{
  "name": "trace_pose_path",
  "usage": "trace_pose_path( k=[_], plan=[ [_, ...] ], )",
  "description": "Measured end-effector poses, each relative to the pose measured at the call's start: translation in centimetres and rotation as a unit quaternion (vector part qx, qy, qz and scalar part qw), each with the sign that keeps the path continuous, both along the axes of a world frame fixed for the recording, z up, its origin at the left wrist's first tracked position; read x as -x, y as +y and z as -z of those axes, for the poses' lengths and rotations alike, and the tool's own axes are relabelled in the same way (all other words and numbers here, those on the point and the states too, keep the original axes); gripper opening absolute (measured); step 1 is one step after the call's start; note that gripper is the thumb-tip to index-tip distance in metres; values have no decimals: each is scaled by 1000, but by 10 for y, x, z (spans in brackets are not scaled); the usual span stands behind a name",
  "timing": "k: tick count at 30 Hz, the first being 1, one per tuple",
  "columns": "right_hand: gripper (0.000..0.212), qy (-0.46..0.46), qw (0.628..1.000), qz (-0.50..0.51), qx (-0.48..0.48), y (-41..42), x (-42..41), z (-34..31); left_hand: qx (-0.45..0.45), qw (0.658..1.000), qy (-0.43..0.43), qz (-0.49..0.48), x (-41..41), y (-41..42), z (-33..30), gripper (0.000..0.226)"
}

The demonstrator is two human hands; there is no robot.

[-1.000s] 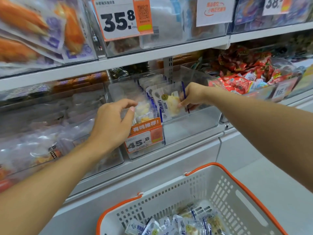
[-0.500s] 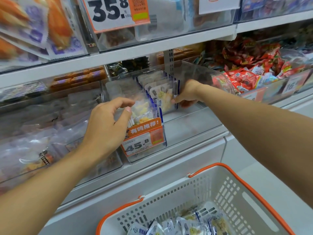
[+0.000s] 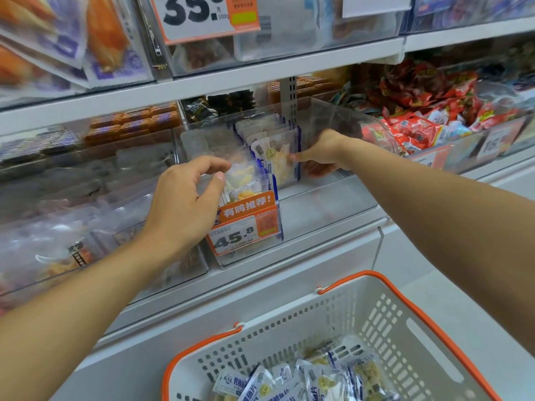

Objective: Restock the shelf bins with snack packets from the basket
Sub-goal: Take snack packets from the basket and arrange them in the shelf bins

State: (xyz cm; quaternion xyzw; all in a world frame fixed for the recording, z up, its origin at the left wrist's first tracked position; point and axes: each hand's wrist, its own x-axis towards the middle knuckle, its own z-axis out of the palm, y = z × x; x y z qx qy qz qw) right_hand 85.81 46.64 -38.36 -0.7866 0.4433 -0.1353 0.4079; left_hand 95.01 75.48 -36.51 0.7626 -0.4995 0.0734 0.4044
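The right hand reaches into the clear shelf bin and pinches the right edge of the upright row of snack packets, fingers curled round the front packet's side. To the right of that grip the bin floor lies bare as far as the bin's curved right wall. The left hand hovers at the bin's front left corner, fingers loosely curved and holding nothing, thumb tip just beside the leaning front packets behind the orange price tag. Below both hands, well apart, the white basket with its orange rim holds more packets heaped at its near end.
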Motion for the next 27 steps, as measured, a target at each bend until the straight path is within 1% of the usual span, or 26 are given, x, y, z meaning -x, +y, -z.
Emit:
trace_pose_path(
  k=[4, 7, 8, 11, 13, 15, 18, 19, 22, 25, 27],
  plan=[
    [66, -4, 1000, 5, -7, -1, 1, 0, 5, 1000, -4, 1, 0, -1, 1, 24],
    [57, -12, 1000, 7, -11, -2, 3, -2, 16, 1000, 0, 11, -1, -1, 1, 23],
    [58, -17, 1000, 6, -13, -1, 5, -4, 22, 1000, 0, 14, -1, 0, 1, 23],
    [71, -27, 1000, 5, 5, -1, 12, -12, 38, 999, -4, 19, -1, 2, -2, 22],
    [77, -24, 999, 4, 25, 1, 20, -14, 44, 999, -5, 25, 1, 3, -3, 22],
    [72, -13, 999, -4, 43, 4, 25, -13, 47, 998, -5, 32, 5, 2, -3, 22],
    [50, -9, 998, -31, 47, 11, 26, -10, 43, 998, -1, 36, 10, 0, -3, 22],
    [49, -10, 998, -31, 48, 13, 24, -9, 42, 999, 0, 35, 12, -1, -3, 22],
    [53, -26, 997, -8, 67, 17, 16, -9, 38, 999, 1, 27, 13, -1, -1, 21],
    [50, -46, 996, 15, 71, 20, 8, -8, 34, 999, 4, 22, 13, 0, 1, 21],
    [56, -57, 996, 16, 71, 19, 3, -7, 35, 999, 4, 20, 13, 0, 2, 21]
  ],
)
